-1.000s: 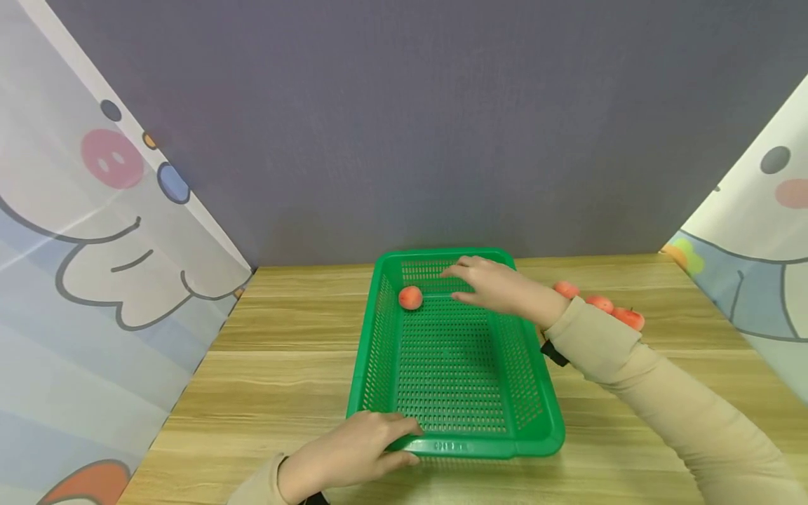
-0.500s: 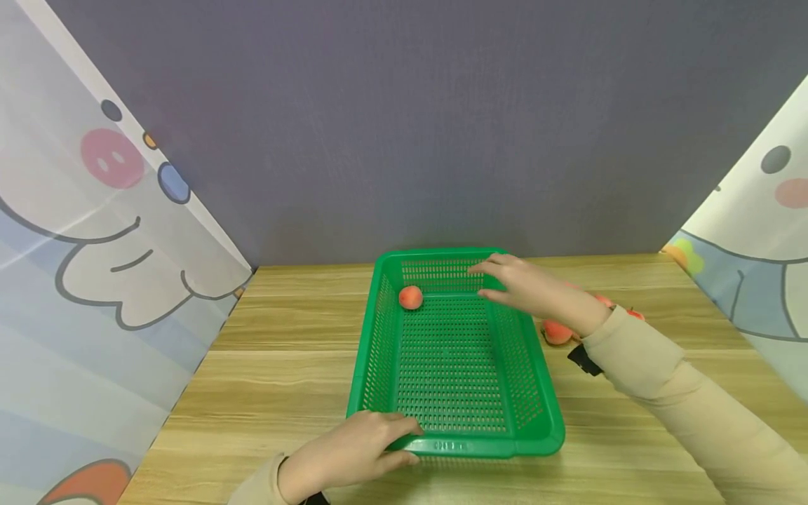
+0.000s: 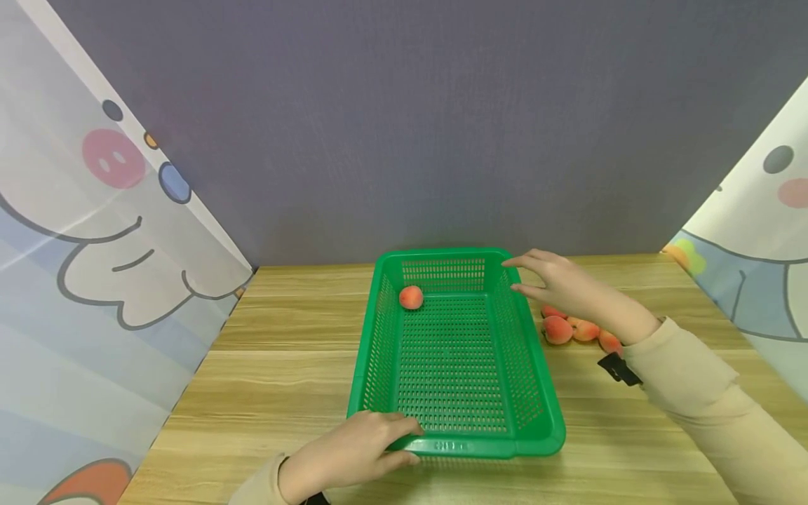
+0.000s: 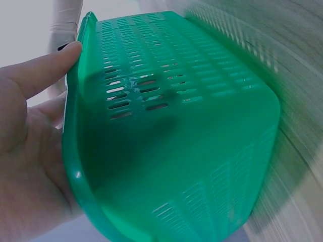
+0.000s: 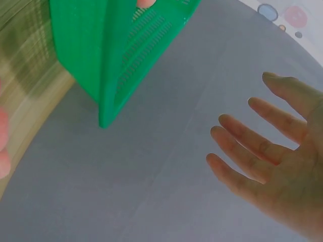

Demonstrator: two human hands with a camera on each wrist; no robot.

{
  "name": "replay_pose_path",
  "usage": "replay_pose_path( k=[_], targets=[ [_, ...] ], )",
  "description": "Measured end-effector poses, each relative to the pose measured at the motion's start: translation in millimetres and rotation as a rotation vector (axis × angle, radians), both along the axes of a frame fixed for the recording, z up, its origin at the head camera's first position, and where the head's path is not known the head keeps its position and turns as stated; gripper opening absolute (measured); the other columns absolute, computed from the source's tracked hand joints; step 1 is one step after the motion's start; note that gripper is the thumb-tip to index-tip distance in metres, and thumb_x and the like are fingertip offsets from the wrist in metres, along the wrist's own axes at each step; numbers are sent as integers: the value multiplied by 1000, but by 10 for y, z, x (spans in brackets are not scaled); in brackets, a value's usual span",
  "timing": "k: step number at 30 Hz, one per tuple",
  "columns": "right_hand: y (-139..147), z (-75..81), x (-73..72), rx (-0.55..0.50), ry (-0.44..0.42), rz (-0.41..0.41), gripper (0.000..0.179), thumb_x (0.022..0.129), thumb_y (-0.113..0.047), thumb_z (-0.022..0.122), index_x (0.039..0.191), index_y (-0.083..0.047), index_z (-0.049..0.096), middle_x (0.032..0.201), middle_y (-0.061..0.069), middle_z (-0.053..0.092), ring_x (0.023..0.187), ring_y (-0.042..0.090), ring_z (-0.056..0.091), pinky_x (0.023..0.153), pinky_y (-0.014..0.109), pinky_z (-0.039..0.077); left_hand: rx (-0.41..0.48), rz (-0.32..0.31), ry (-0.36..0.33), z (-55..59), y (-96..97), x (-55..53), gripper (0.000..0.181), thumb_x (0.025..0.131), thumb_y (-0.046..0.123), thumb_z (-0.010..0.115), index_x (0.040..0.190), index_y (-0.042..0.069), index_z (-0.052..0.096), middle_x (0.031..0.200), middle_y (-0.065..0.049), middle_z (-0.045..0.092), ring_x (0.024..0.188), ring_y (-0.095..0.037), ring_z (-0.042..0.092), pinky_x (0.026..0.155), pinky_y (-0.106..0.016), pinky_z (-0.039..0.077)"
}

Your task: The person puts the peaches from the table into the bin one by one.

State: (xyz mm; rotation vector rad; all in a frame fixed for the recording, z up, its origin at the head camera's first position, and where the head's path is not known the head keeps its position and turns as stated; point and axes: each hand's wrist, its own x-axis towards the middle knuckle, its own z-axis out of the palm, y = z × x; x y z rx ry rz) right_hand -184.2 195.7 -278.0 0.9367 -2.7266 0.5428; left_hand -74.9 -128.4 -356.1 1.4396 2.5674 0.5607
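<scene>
A green perforated plastic basket stands on the wooden table, one peach lying in its far left corner. My left hand holds the near rim at the left, fingers over the edge and thumb outside. The left wrist view shows that hand at the rim of the basket. Above the basket's far right corner hovers my right hand, fingers spread and holding nothing; its palm is bare in the right wrist view. Several peaches lie right of the basket, partly hidden under the right forearm.
A grey panel rises behind the table's far edge. Cartoon-printed sheets flank both sides. Wooden tabletop extends to the left of the basket.
My right hand has moved right, from over the basket's inside to its far right corner, uncovering more peaches on the table. The left hand and the basket have stayed put.
</scene>
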Motion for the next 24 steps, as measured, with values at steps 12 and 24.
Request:
replay_pose_path(
  k=[12,24],
  targets=[
    [317,-47,84,-39,44,-63,36,82,-9,62,116,1,53,105,16,56,94,33,54,76,48,43,15,-15,-6,-12,3,-7,22,88,28,54,103,13,57,100,3,63,77,2,57,62,-8,41],
    [692,-199,144,-27,-25,-142,34,84,-12,60,115,2,53,109,25,54,97,41,51,75,54,41,14,-16,-10,-16,-4,-4,22,88,29,53,103,13,57,100,3,63,77,2,57,63,-7,41]
  ],
)
